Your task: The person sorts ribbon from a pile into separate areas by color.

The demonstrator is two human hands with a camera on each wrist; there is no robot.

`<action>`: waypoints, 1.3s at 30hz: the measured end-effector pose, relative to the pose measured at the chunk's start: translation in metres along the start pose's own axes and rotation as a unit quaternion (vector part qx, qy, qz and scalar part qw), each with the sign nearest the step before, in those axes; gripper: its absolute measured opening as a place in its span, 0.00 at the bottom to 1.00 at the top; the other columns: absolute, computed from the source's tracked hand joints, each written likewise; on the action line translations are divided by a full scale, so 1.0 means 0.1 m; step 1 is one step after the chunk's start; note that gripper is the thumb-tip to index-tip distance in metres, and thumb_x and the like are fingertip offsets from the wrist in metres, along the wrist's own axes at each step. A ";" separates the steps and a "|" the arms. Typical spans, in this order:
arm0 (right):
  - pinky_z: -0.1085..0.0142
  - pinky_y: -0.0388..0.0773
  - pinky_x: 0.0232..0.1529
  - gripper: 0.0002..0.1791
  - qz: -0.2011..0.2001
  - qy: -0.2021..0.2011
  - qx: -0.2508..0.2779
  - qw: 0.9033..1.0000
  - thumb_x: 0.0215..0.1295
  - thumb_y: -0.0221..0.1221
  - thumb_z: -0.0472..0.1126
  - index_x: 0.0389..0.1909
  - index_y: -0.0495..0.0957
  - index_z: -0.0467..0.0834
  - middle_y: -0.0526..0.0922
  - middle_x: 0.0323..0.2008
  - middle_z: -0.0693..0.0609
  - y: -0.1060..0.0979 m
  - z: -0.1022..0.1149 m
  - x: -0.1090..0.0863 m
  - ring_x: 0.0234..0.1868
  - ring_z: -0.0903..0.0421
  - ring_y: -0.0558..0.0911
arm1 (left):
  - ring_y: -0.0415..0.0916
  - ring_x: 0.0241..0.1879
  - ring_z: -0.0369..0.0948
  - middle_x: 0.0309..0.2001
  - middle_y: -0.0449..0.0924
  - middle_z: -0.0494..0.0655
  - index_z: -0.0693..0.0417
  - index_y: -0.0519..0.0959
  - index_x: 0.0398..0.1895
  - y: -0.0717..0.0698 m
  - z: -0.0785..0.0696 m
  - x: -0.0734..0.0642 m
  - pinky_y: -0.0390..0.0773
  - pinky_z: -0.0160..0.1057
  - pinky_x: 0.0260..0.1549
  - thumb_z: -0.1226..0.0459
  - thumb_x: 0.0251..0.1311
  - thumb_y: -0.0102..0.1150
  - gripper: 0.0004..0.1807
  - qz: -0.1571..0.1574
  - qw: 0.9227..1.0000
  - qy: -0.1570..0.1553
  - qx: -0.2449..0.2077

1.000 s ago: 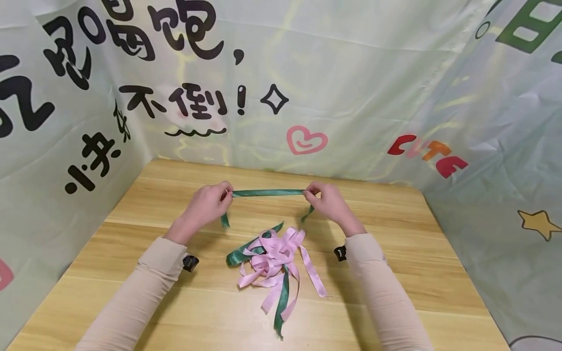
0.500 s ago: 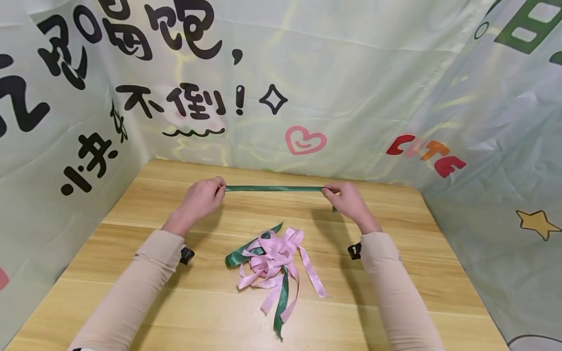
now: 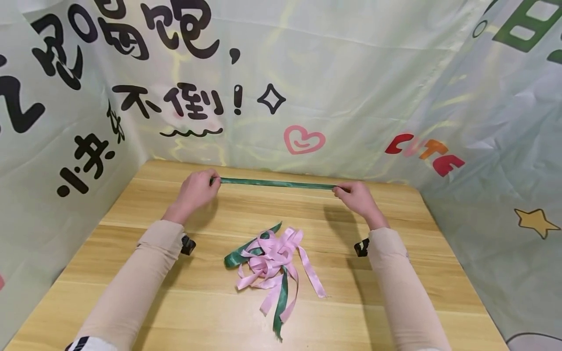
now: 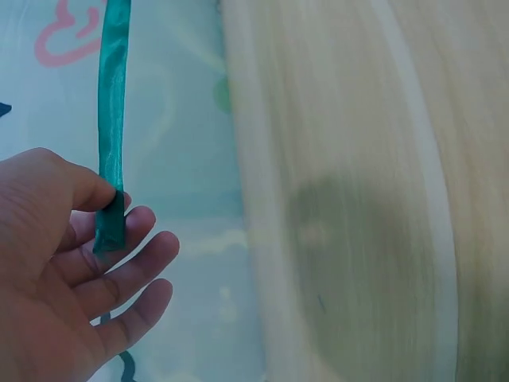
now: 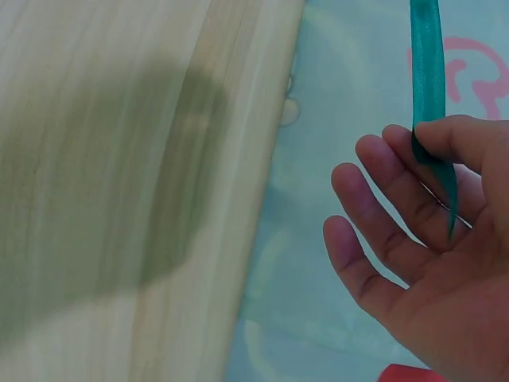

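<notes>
Green ribbon [image 3: 276,183], raised and stretched straight between my hands. My left hand [image 3: 196,190] pinches it near one end, my right hand [image 3: 359,199] near the other. My grips now stand wider apart than a second ago; the loose tails no longer dangle, so the strip seems almost fully extended, over the far part of the table [image 3: 197,302]. Nearer: a pink-and-green ribbon heap [image 3: 273,254].

We've got 3 creased, pale cloth walls [image 3: 360,73] here, meeting at 2 corners around a wooden table [image 3: 439,287]! Across the left and back we see bold black writing [image 3: 197,116]; we follow along to 1 pink heart [image 3: 303,144], the colourful word CUTE [image 3: 432,148], and, far right, 1 yellow star [image 3: 536,222]! Light gleams softly on our streaky wood, nearest us.
</notes>
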State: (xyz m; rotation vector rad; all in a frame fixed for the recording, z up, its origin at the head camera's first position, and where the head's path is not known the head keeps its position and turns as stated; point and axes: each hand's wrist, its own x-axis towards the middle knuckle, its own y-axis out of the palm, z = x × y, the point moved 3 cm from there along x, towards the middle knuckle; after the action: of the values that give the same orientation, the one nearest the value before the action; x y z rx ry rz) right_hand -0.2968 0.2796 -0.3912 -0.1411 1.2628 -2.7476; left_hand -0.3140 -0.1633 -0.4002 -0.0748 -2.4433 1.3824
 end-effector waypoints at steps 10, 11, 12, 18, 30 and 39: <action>0.64 0.80 0.43 0.22 -0.060 0.056 0.057 0.995 0.80 0.55 0.48 0.54 0.86 0.33 0.89 0.47 0.33 0.08 -0.15 0.13 0.49 0.37 0.88 | 0.68 0.26 0.47 0.23 0.73 0.48 0.53 0.76 0.27 0.12 0.12 0.19 0.65 0.44 0.30 0.57 0.76 0.55 0.17 -0.037 0.997 -0.051 -0.033; 0.66 0.80 0.41 0.22 -0.065 0.065 0.066 0.994 0.79 0.55 0.47 0.53 0.86 0.32 0.89 0.47 0.33 0.10 -0.16 0.14 0.49 0.37 0.88 | 0.67 0.25 0.46 0.22 0.71 0.47 0.52 0.73 0.25 0.14 0.14 0.20 0.64 0.43 0.29 0.56 0.76 0.56 0.18 -0.038 0.997 -0.060 -0.036; 0.67 0.80 0.39 0.22 -0.068 0.072 0.071 0.993 0.79 0.55 0.47 0.54 0.86 0.32 0.89 0.46 0.33 0.12 -0.17 0.15 0.48 0.38 0.88 | 0.66 0.25 0.45 0.21 0.70 0.45 0.52 0.71 0.24 0.16 0.16 0.22 0.63 0.42 0.29 0.56 0.76 0.57 0.19 -0.038 0.996 -0.068 -0.038; 0.57 0.87 0.43 0.22 -0.070 0.092 0.084 0.990 0.79 0.55 0.45 0.57 0.83 0.31 0.89 0.46 0.32 0.20 -0.21 0.21 0.47 0.37 0.89 | 0.70 0.29 0.47 0.26 0.74 0.48 0.54 0.76 0.30 0.27 0.22 0.26 0.65 0.43 0.32 0.55 0.77 0.56 0.16 -0.025 0.992 -0.112 -0.056; 0.68 0.82 0.36 0.20 -0.061 0.104 0.068 0.990 0.78 0.54 0.42 0.53 0.84 0.29 0.89 0.44 0.32 0.31 -0.31 0.31 0.42 0.38 0.90 | 0.73 0.38 0.50 0.43 0.83 0.57 0.58 0.81 0.40 0.39 0.27 0.31 0.70 0.47 0.43 0.59 0.76 0.50 0.13 0.008 0.986 -0.146 -0.085; 0.68 0.74 0.32 0.18 -0.063 0.109 0.048 0.991 0.77 0.54 0.42 0.43 0.86 0.31 0.90 0.36 0.35 0.33 -0.33 0.33 0.37 0.40 0.89 | 0.80 0.48 0.55 0.53 0.86 0.59 0.60 0.85 0.51 0.41 0.24 0.33 0.77 0.55 0.49 0.56 0.76 0.52 0.18 0.014 0.983 -0.160 -0.085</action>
State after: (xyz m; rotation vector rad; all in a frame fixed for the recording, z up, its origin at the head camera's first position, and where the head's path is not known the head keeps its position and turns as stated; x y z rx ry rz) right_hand -0.3314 0.2789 -0.4367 0.0957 1.2032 -2.9942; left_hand -0.3574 -0.1544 -0.4378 0.0811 -2.8321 1.2768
